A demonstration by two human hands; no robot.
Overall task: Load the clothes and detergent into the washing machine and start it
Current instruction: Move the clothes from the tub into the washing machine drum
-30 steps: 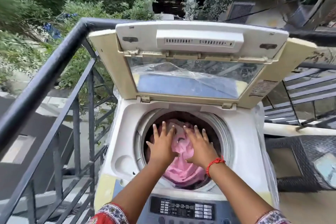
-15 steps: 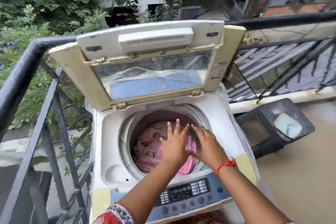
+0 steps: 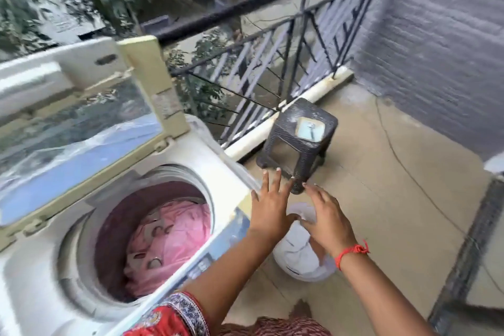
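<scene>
1. The washing machine [image 3: 81, 226] is standing at the left side of the balcony floor [image 3: 381, 199], against the railing [image 3: 272, 68], with its lid [image 3: 81, 106] propped up and its round drum mouth showing.
2. Pink clothes [image 3: 174, 237] are lying bunched inside the drum, below its rim.
3. A white bucket [image 3: 297, 256] holding pale cloth is sitting on the floor just beside the machine's front right corner.
4. The left hand [image 3: 270, 213] is reaching out past the machine's right edge above the bucket, fingers straight and spread, grasping nothing.
5. The right hand [image 3: 327, 221], a red thread at its wrist, is hovering over the bucket with fingers loosely spread and released; whether they are touching the cloth cannot be told.
6. A dark stool [image 3: 297, 144] is standing near the railing's base, beyond both hands.
</scene>
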